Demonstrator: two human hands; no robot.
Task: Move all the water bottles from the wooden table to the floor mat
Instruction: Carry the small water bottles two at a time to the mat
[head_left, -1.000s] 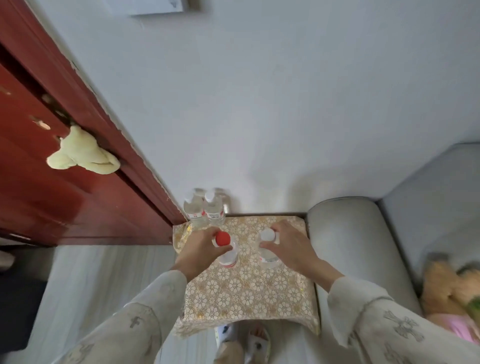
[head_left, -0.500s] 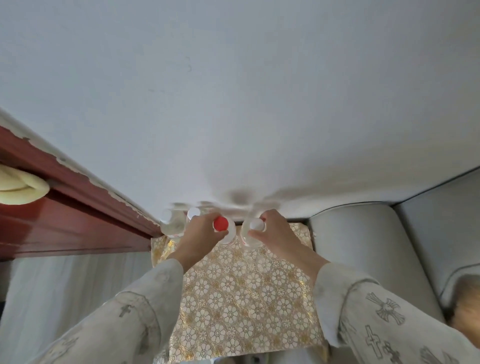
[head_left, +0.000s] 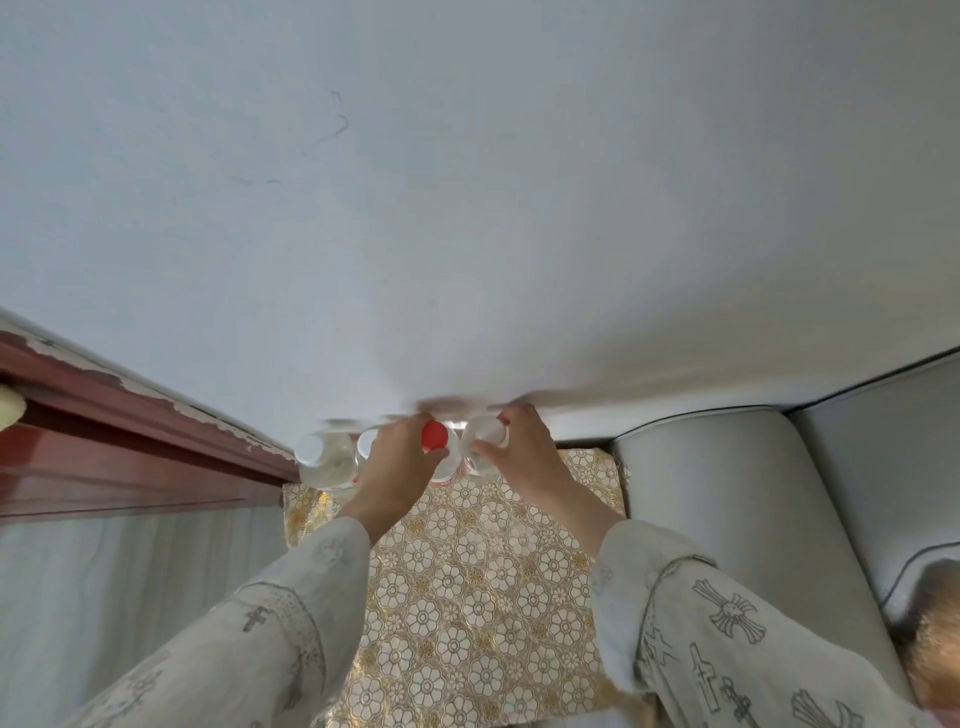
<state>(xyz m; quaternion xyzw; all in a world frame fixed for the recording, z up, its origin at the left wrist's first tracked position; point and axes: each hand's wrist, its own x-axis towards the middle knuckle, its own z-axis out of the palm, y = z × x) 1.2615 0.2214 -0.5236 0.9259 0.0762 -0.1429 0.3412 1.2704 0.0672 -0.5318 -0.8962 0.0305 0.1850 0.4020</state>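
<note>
Both hands gripping bottles past the table's far edge by the wall — left hand w/ red-capped bottle, right hand w/ white-capped bottle — risking knocking neighbouring bottles over

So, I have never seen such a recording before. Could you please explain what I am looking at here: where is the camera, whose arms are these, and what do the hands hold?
There is no machine here. The camera sits on a person's head and looks forward and down, so the two sleeved arms reaching away from you are that person's own.

The left hand grips a bottle with a red cap. The right hand grips a bottle with a white cap. Both bottles are near the wall, at the far edge of a table covered with a gold flowered cloth.

Two more white-capped bottles are to the left, beside a red-brown wooden door frame. A grey sofa is on the right. Whether the held bottles touch the table cannot be told.
</note>
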